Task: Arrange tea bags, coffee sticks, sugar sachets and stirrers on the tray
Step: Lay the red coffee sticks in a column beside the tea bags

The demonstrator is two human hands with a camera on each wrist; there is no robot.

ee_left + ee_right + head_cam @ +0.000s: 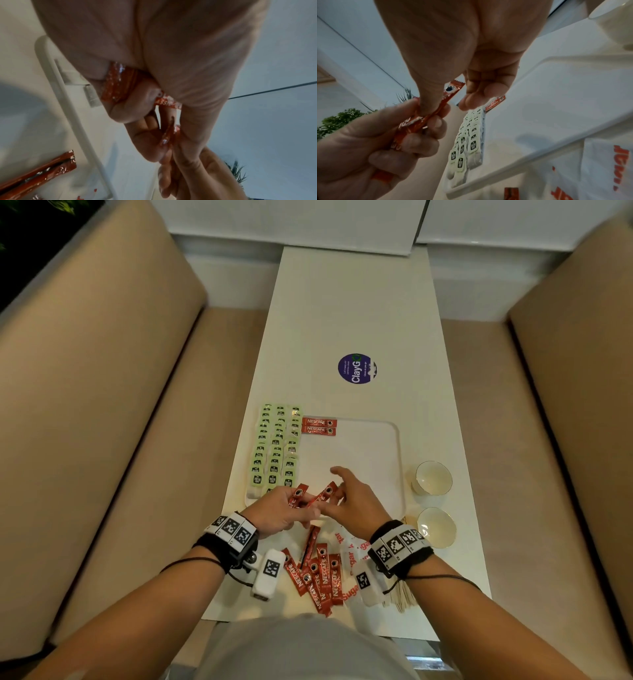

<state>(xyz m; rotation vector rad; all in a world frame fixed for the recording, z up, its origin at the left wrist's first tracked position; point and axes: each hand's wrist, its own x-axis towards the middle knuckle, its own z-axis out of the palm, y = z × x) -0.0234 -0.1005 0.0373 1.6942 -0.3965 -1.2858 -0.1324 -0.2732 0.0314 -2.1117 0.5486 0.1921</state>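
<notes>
1. Head view: the left hand (279, 513), palm up over the near edge of the white plastic tray (394, 440), grips red Nescafé coffee sticks (297, 497).
2. The right hand (356, 501), thumb and forefinger closed, pinches one raised red stick (323, 494); its other fingers spread.
3. Green-labelled tea bags (277, 446) line the tray's left side.

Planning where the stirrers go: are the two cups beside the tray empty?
Empty: the far cup and near cup both show bare white insides in the head view.
</notes>
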